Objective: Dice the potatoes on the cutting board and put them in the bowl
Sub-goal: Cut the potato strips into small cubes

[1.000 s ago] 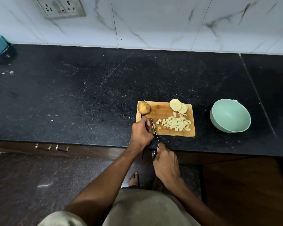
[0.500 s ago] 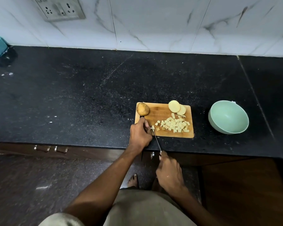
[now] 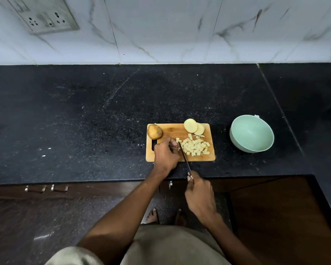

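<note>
On the black counter [image 3: 84, 115], near its front edge: wooden cutting board [image 3: 172, 131], long axis left-right. Knife [image 3: 183, 156] runs diagonally, tip at the near-left edge of the diced potato pile [image 3: 196, 147], handle back toward me over the counter edge. My right hand [image 3: 200, 197] has a closed grip on the handle; handle mostly hidden inside the fist. My left hand [image 3: 165, 153] sits on the board's left half, fingers curled beside the blade; can't tell if they hold a piece, fingertips block it. Whole potato [image 3: 154, 131] at the far-left corner, long axis roughly front-back. Two potato slices [image 3: 194, 127] overlap at the far edge. Green bowl [image 3: 251, 133] sits right of the board, apart from it. Wall socket [image 3: 44, 16] cut off top-left.
</note>
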